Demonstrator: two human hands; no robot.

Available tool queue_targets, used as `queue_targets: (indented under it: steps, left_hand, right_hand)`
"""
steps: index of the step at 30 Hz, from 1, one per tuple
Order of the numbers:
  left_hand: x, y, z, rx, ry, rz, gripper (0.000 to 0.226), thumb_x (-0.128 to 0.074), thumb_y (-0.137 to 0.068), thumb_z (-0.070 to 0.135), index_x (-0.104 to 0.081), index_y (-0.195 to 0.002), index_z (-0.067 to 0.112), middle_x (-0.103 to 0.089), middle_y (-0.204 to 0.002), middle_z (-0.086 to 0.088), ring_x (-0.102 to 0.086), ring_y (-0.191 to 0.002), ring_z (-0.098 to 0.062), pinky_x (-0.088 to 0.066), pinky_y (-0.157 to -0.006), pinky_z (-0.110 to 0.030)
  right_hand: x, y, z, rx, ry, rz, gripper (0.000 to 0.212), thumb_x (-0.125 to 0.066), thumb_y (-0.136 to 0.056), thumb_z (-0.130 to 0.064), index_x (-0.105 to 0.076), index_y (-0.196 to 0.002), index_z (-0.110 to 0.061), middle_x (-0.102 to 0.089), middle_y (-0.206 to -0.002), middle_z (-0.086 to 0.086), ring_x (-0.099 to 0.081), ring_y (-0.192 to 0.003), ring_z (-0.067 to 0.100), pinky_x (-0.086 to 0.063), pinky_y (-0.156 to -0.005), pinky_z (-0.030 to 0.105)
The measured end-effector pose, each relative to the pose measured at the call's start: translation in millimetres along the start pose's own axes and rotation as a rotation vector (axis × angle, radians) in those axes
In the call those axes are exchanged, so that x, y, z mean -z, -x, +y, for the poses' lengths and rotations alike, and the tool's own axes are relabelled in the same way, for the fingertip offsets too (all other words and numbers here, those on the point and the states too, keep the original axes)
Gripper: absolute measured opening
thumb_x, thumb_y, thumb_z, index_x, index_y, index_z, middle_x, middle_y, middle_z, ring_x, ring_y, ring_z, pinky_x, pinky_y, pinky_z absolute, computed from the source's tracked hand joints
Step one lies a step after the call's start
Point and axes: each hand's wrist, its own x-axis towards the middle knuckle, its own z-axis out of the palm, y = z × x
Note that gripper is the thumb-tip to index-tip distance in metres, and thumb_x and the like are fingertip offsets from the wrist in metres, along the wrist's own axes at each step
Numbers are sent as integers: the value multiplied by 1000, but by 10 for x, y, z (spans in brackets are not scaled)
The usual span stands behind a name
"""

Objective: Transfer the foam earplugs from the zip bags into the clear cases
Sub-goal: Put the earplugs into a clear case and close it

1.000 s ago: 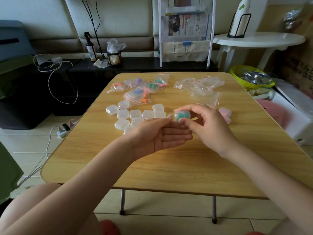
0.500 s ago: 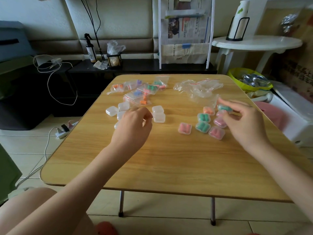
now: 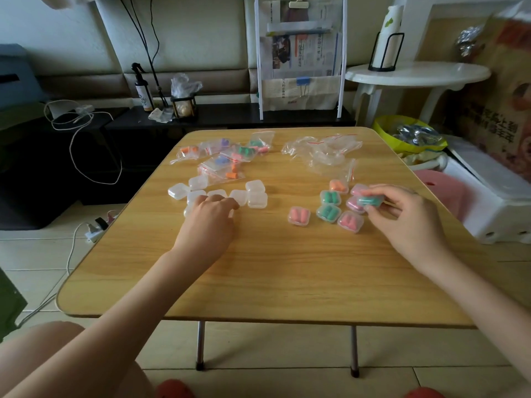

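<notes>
My right hand (image 3: 402, 216) pinches a clear case with green earplugs (image 3: 370, 200) just above the group of filled cases (image 3: 327, 211) at the table's right. Those hold pink, green and orange plugs. My left hand (image 3: 209, 222) rests with curled fingers on the cluster of empty clear cases (image 3: 255, 193) left of centre; whether it grips one is hidden. Zip bags with coloured earplugs (image 3: 227, 159) lie behind the empty cases. A heap of empty zip bags (image 3: 324, 150) sits at the back right.
The wooden folding table (image 3: 273, 277) has rounded corners and open surface in front of both hands. A white round side table (image 3: 416, 73), a yellow bowl (image 3: 402, 130) and a white box (image 3: 488, 202) stand to the right. Cables and a power strip (image 3: 94, 228) lie on the floor left.
My hands parted from the table's centre. The right carried the green-plug case to the filled group at the right and lowered it there; the left went to the empty cases.
</notes>
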Motion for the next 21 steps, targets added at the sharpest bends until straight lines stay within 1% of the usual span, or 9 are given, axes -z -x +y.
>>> queue_targets:
  steps: [3, 5, 8, 10, 12, 14, 17, 18, 21]
  left_hand:
    - [9, -8, 29, 18, 76, -4, 36, -58, -92, 24, -56, -127, 16, -57, -126, -6, -42, -118, -26, -33, -89, -30]
    - [2, -19, 67, 16, 128, 18, 37, -63, -89, 29, -57, -124, 16, -58, -122, -4, -44, -116, -24, -33, -85, -28]
    - [-5, -46, 141, -15, 193, 93, 38, -67, -86, 29, -59, -121, 16, -58, -123, -3, -50, -113, -22, -36, -86, -27]
    - [0, -72, 174, -37, 226, 139, 38, -69, -85, 27, -60, -119, 16, -57, -125, -2, -54, -109, -20, -36, -81, -23]
    - [0, -91, 178, -61, 255, 163, 39, -73, -82, 25, -61, -117, 16, -57, -123, -1, -55, -103, -16, -32, -77, -18]
    - [-7, -93, 166, -72, 285, 167, 40, -75, -79, 25, -61, -115, 16, -60, -116, 2, -50, -96, -8, -28, -73, -13]
    - [-6, -100, 146, -52, 380, 178, 40, -79, -75, 25, -62, -111, 16, -58, -101, 13, -48, -93, -1, -34, -71, -11]
    - [0, -106, 142, -41, 430, 177, 40, -80, -74, 24, -63, -109, 17, -58, -98, 15, -51, -93, -1, -37, -71, -9]
    - [9, -131, 136, -24, 540, 169, 38, -82, -70, 23, -64, -104, 20, -62, -98, 15, -57, -96, -5, -46, -76, -13]
  right_hand:
    - [-86, -40, -34, -41, -79, -56, 28, -70, -79, 2, -69, -101, -15, -68, -111, -1, -66, -99, 11, -55, -87, 30]
    - [-184, -94, -112, -43, -120, -105, 29, -69, -80, 4, -68, -98, -20, -68, -112, 0, -67, -95, 10, -58, -78, 28]
    - [-337, -226, -284, -33, -128, -174, 25, -70, -82, -2, -69, -92, -24, -66, -109, -3, -66, -95, 18, -59, -66, 33]
    - [-458, -331, -357, 23, -51, -211, 20, -71, -81, -4, -70, -94, -19, -64, -105, -8, -63, -98, 20, -55, -79, 35]
    - [-600, -411, -410, 46, -31, -227, 19, -72, -80, -5, -70, -94, -17, -64, -106, -7, -63, -100, 21, -50, -90, 39]
    - [-742, -459, -426, 22, -33, -234, 17, -73, -79, -6, -71, -92, -16, -67, -107, -3, -63, -101, 21, -49, -92, 40]
    - [-827, -460, -443, -18, 114, -303, 9, -70, -86, -18, -72, -94, -20, -71, -101, -4, -63, -97, 14, -46, -83, 27]
    - [-818, -454, -450, -11, 179, -329, 9, -67, -88, -23, -73, -95, -21, -73, -97, -4, -64, -94, 13, -44, -80, 26]
    - [-760, -461, -440, 25, 288, -379, 18, -59, -94, -30, -74, -95, -21, -74, -96, -1, -63, -100, 15, -44, -89, 32]
